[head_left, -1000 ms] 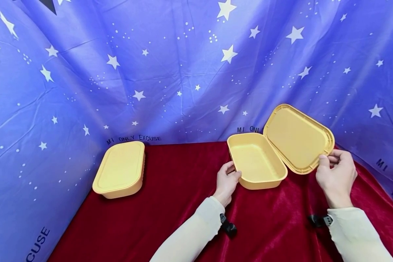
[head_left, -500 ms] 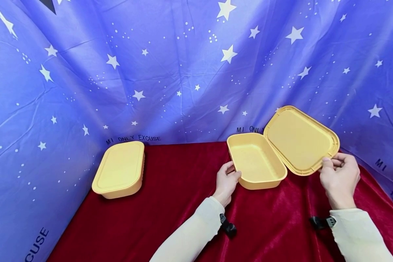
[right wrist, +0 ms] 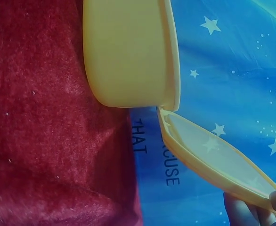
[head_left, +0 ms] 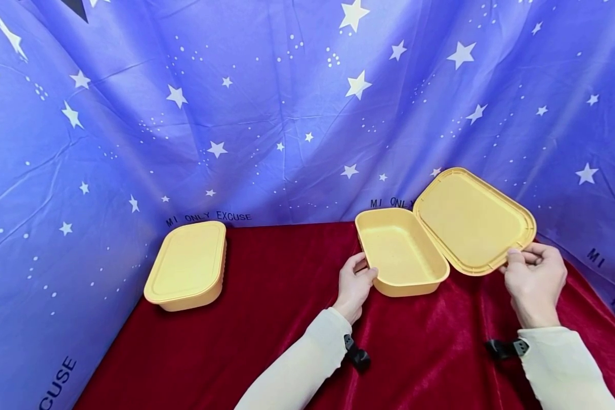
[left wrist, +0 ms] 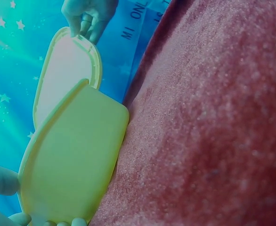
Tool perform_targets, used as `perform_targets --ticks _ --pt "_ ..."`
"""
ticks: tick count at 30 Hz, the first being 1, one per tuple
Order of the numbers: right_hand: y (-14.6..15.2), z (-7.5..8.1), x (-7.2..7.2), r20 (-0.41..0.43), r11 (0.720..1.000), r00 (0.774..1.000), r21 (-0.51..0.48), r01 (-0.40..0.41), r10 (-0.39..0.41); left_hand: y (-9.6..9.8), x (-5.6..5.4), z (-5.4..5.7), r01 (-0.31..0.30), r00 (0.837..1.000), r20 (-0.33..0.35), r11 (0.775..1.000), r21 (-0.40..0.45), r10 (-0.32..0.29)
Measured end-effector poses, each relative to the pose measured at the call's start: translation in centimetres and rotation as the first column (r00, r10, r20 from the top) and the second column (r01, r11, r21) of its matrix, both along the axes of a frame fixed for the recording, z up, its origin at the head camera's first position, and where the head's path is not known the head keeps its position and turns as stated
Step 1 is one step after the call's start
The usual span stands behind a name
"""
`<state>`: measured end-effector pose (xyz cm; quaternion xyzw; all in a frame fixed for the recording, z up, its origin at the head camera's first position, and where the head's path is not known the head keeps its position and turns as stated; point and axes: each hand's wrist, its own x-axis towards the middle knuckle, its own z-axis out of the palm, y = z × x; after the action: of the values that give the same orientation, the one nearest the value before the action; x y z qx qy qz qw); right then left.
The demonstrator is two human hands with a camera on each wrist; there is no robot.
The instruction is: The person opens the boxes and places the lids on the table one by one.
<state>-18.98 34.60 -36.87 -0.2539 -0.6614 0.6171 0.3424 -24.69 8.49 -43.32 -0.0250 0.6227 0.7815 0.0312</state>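
Observation:
On the right of the red cloth stands a yellow lunch box (head_left: 397,250) with nothing inside it, its lid (head_left: 474,222) swung out to the right and tilted, inner face showing. My left hand (head_left: 355,286) holds the box's left wall near the front corner, thumb at the rim. With thumb and fingers my right hand (head_left: 535,285) pinches the lid's near right corner. In the right wrist view the lid meets the box at one edge, below the rim of the box wall (right wrist: 128,56). The left wrist view has the box's side wall (left wrist: 77,155) up close.
A second yellow lunch box (head_left: 189,262) with its lid on sits at the left of the red cloth (head_left: 282,319). Behind and at both sides hangs a blue curtain (head_left: 266,114) with white stars and lettering.
My right hand has moved slightly right and down with the lid, which leans further out from the box. My left hand and both boxes have stayed in place.

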Motion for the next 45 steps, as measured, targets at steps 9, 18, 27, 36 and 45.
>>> perform_targets --ticks 9,18,27,36,45 --pt "0.7 -0.2 -0.1 -0.023 0.982 0.999 -0.185 -0.047 0.044 0.0 -0.1 0.0 -0.002 1.000 -0.001 1.000 -0.008 0.002" --pt "1.4 -0.4 0.1 -0.029 0.959 0.997 -0.271 -0.081 0.076 0.0 0.0 -0.1 0.003 1.000 0.001 1.000 -0.010 -0.003" --pt "2.2 -0.8 0.1 -0.052 0.927 0.992 -0.355 -0.124 0.112 0.0 0.0 -0.1 0.002 1.000 0.002 1.000 -0.004 -0.002" --pt "2.9 -1.2 0.1 -0.090 0.890 0.986 -0.426 -0.165 0.139 0.1 -0.1 0.0 -0.002 1.000 0.001 1.000 -0.004 0.002" --pt "3.7 -1.8 0.1 -0.111 0.858 0.987 -0.489 -0.160 0.120 0.1 -0.1 -0.1 0.007 1.000 0.004 1.000 -0.003 -0.006"
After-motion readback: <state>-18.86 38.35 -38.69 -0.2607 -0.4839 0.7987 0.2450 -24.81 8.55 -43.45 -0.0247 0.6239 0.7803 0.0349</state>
